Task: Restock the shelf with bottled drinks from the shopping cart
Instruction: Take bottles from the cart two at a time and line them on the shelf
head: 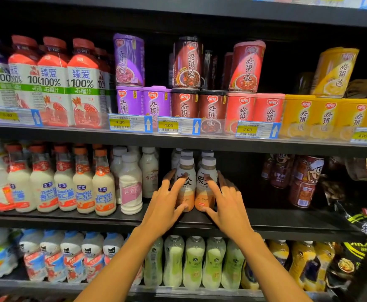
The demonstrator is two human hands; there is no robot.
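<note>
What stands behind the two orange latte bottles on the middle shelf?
A second row of like bottles; only caps show above the front bottles. Further back is dark.

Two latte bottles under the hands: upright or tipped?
Upright. Left latte bottle and right latte bottle stand caps up, bases on the shelf, left hand and right hand on them.

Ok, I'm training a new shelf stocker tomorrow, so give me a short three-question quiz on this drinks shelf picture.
1. True or false: the left hand and the right hand each touch a latte bottle on the middle shelf.
2. What stands just left of the latte bottles? A) white bottles with pink labels B) yellow cans C) green bottles
3. Fill in: the price tags under the porridge cans read ____.
Key: 1 true; 2 A; 3 4.00
</note>
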